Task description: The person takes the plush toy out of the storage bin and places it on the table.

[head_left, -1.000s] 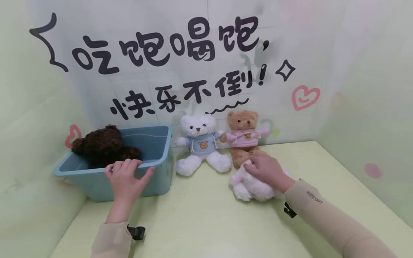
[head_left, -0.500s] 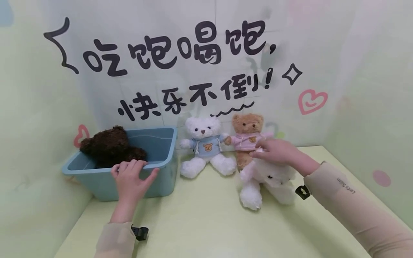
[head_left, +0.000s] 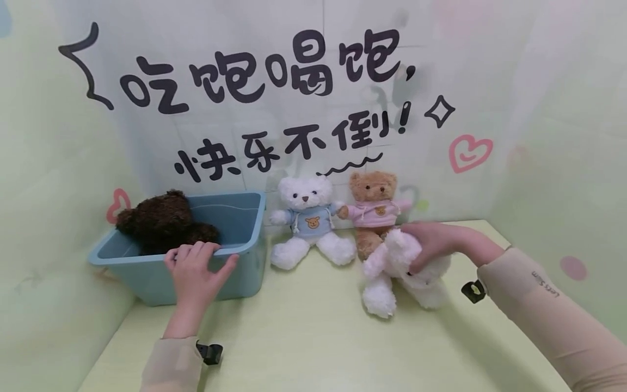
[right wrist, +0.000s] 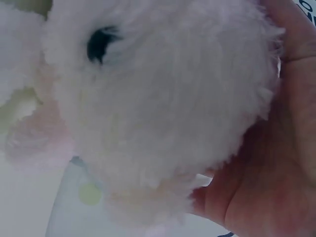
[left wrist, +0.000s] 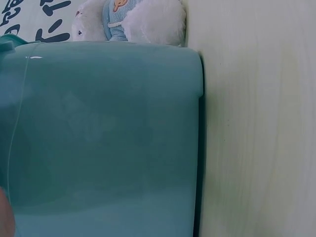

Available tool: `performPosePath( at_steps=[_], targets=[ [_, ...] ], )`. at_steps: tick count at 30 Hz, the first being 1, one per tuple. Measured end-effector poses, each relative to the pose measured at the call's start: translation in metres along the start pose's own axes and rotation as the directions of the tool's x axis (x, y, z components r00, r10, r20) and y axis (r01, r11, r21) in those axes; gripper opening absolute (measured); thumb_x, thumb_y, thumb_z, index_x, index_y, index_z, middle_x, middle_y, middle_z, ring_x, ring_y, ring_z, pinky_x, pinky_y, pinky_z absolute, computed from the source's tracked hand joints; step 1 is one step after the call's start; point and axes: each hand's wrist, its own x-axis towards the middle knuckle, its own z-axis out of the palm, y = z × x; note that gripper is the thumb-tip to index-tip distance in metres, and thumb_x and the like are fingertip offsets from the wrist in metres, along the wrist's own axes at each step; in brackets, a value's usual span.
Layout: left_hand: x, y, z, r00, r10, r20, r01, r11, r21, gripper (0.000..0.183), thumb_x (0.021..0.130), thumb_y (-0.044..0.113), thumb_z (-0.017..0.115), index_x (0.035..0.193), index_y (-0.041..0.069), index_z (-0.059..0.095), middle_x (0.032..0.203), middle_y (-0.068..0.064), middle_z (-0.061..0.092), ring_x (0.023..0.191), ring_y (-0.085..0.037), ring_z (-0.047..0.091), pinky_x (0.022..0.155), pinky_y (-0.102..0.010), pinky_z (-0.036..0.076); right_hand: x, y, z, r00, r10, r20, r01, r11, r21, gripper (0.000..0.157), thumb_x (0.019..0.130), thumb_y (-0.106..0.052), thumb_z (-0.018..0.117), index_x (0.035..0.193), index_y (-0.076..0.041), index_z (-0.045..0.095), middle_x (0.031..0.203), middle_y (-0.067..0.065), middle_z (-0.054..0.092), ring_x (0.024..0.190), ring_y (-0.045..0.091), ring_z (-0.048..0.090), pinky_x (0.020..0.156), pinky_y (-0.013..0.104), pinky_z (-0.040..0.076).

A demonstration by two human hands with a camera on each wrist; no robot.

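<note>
My left hand (head_left: pixel 197 272) grips the near rim of a blue plastic bin (head_left: pixel 252 272), fingers hooked over the edge and thumb out to the right. A dark brown plush toy (head_left: pixel 157 220) lies inside the bin. On the right, my right hand (head_left: pixel 438 242) holds the head of a white plush toy (head_left: pixel 379 299), which leans forward with its face tipped down. In the right wrist view the palm and fingers wrap the fluffy head (right wrist: pixel 163 98), one black eye showing. The left wrist view shows the bin's wall (left wrist: pixel 108 123) and a fingertip at the left edge.
A white teddy bear (head_left: pixel 312 223) in a blue hoodie and a tan teddy bear (head_left: pixel 374 212) in a pink hoodie sit against the back wall (head_left: pixel 294 109). Pale walls flank the light yellow-green table (head_left: pixel 303 337).
The white plush toy has been turned from a heap until its head and eye show. My right hand has moved right and now wraps its head. The left hand stays on the bin rim.
</note>
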Motion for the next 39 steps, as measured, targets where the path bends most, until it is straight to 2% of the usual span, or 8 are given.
performPosePath(
  at_steps=[4,9,15,18,22,27,33,39],
  targets=[
    [0.0,-0.002,-0.002,0.999,-0.001,0.037,0.0,1.0,0.027,0.058,0.088,0.062,0.053,0.087,0.005,0.063,0.077,-0.013,0.059,0.079,-0.036,0.045,0.088,-0.06,0.022,-0.003,-0.006,-0.005,0.998,0.045,0.05,-0.044,0.999,-0.013,0.058,0.061,-0.021,0.081,0.112,-0.01,0.057,0.101,0.0,0.058,0.089,0.016,0.056,0.079,0.036,0.047],
    [0.0,-0.003,-0.004,0.999,-0.001,0.032,0.0,1.0,0.028,0.059,0.087,0.062,0.053,0.087,0.005,0.064,0.076,-0.013,0.059,0.078,-0.036,0.045,0.087,-0.06,0.022,-0.004,-0.013,-0.012,0.978,0.11,0.179,-0.117,0.993,0.03,0.047,0.063,-0.018,0.077,0.104,-0.014,0.057,0.098,0.0,0.059,0.088,0.016,0.058,0.077,0.035,0.048],
    [-0.002,-0.002,-0.006,0.998,-0.008,0.059,0.006,0.999,0.04,0.06,0.088,0.064,0.051,0.088,0.005,0.064,0.077,-0.013,0.06,0.079,-0.035,0.046,0.088,-0.06,0.022,-0.004,-0.023,-0.012,0.956,0.129,0.265,-0.144,0.989,0.041,0.051,0.065,-0.02,0.079,0.111,-0.014,0.057,0.105,0.001,0.06,0.095,0.017,0.057,0.081,0.037,0.048],
    [-0.001,-0.001,-0.008,0.997,-0.015,0.07,0.012,0.999,0.041,0.061,0.089,0.064,0.05,0.088,0.005,0.064,0.078,-0.013,0.06,0.08,-0.035,0.046,0.088,-0.06,0.022,-0.004,-0.028,-0.012,0.959,0.116,0.258,-0.113,0.993,-0.027,0.066,0.072,-0.035,0.081,0.125,-0.005,0.056,0.121,0.011,0.059,0.111,0.027,0.056,0.093,0.045,0.044],
    [-0.001,0.0,-0.007,0.999,-0.018,0.049,0.017,0.999,0.027,0.062,0.089,0.065,0.049,0.087,0.005,0.063,0.077,-0.013,0.059,0.079,-0.035,0.045,0.088,-0.059,0.022,-0.004,-0.032,-0.013,0.973,0.104,0.207,-0.086,0.992,-0.093,0.089,0.081,-0.053,0.071,0.138,0.009,0.043,0.138,0.025,0.048,0.129,0.041,0.042,0.105,0.053,0.032],
    [-0.002,0.0,-0.005,1.0,-0.009,0.026,0.009,1.0,0.018,0.062,0.088,0.065,0.049,0.087,0.005,0.063,0.075,-0.012,0.058,0.077,-0.035,0.045,0.086,-0.059,0.022,-0.006,-0.033,-0.016,0.979,0.136,0.155,-0.127,0.99,-0.068,0.088,0.088,-0.056,0.062,0.14,0.012,0.04,0.141,0.029,0.043,0.132,0.045,0.037,0.106,0.055,0.029],
    [-0.002,0.0,-0.006,0.998,-0.013,0.056,0.01,0.999,0.042,0.06,0.088,0.065,0.049,0.088,0.006,0.064,0.078,-0.012,0.06,0.08,-0.034,0.045,0.088,-0.059,0.022,-0.006,-0.023,-0.019,0.986,0.156,0.066,-0.152,0.986,-0.063,0.088,0.091,-0.057,0.056,0.141,0.013,0.037,0.143,0.031,0.04,0.134,0.047,0.033,0.107,0.056,0.026],
    [0.0,0.0,-0.008,0.998,-0.01,0.067,0.007,0.999,0.043,0.06,0.088,0.065,0.05,0.089,0.007,0.064,0.078,-0.012,0.06,0.08,-0.034,0.046,0.088,-0.06,0.023,-0.005,-0.009,-0.02,0.985,0.172,-0.03,-0.173,0.984,-0.039,0.081,0.094,-0.056,0.051,0.145,0.005,0.036,0.145,0.027,0.039,0.134,0.045,0.034,0.105,0.058,0.028]
  ],
)
